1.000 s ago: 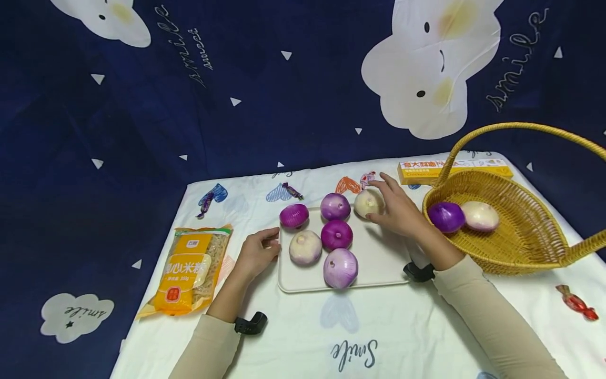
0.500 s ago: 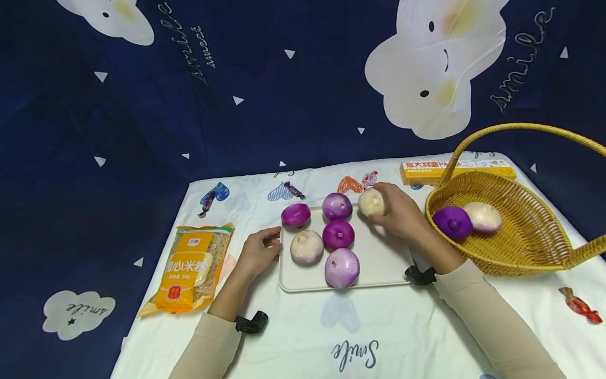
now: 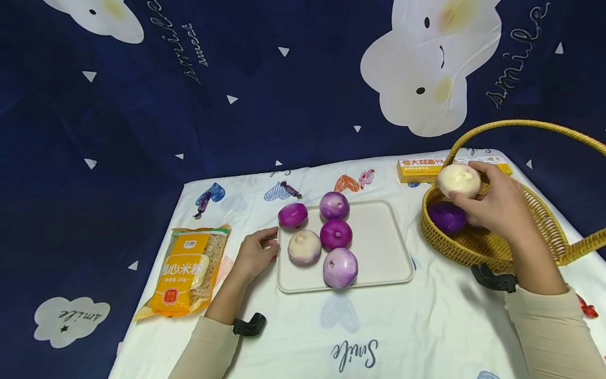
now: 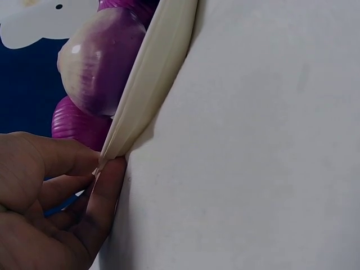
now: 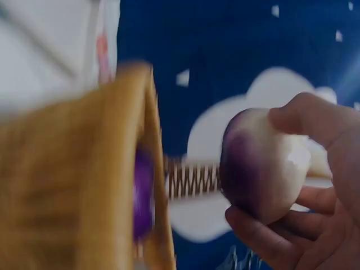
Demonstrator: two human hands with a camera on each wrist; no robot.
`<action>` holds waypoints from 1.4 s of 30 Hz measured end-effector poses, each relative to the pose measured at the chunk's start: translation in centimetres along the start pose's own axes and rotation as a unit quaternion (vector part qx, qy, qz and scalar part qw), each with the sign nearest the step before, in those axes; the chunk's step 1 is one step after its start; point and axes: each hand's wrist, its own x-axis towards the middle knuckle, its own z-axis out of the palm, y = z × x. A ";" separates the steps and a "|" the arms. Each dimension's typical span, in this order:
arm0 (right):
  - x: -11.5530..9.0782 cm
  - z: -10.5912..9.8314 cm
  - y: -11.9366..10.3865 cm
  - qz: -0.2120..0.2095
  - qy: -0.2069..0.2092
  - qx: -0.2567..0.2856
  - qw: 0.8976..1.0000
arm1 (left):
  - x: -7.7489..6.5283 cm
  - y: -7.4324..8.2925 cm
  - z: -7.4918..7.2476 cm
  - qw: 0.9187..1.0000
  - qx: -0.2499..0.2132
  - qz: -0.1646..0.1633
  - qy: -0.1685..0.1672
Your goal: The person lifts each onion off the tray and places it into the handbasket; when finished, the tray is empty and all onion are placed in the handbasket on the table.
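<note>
My right hand [image 3: 504,205] grips a white onion [image 3: 458,180] over the near-left part of the wicker basket [image 3: 440,239]. The right wrist view shows purple on one side of this onion [image 5: 264,169], with thumb and fingers around it. Inside the basket lies a purple onion [image 3: 445,217]; a paler one behind it is mostly hidden by the hand. My left hand [image 3: 258,253] pinches the left rim of the cream tray [image 3: 379,237] between thumb and fingers. On the tray sit several onions, among them a white one [image 3: 304,247] and a magenta one [image 3: 336,234].
A bag of rice noodles [image 3: 187,273] lies left of the tray. Behind the basket is a yellow pasta box [image 3: 418,171]. Wrapped candies, such as a purple one [image 3: 291,189], are scattered on the white cloth. The basket's tall handle [image 3: 521,122] arches over its opening.
The right hand has taken hold of the white onion at the tray's back, lifted it, and carried it right to above the basket. My left hand stays at the tray's rim.
</note>
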 end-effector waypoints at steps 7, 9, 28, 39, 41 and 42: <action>-0.1 -1.3 4.3 0.055 -0.035 -0.057 0.996 | 0.0 0.0 0.0 1.000 0.002 0.003 0.005; -0.3 -1.4 4.8 0.070 -0.034 -0.057 0.995 | 0.0 0.0 0.0 1.000 -0.005 0.002 0.003; 1.1 1.4 3.8 -0.002 -0.094 -0.059 0.994 | -0.1 -0.3 0.1 1.000 0.001 0.007 0.008; 1.2 2.5 4.0 -0.016 -0.091 -0.065 0.994 | -0.2 -0.1 0.1 1.000 -0.006 0.012 0.006; 1.1 2.6 4.0 -0.018 -0.091 -0.064 0.994 | -0.2 0.0 0.1 1.000 -0.006 0.010 0.005; 1.0 2.6 4.0 -0.018 -0.092 -0.064 0.994 | -0.2 0.0 0.1 1.000 -0.005 0.009 0.004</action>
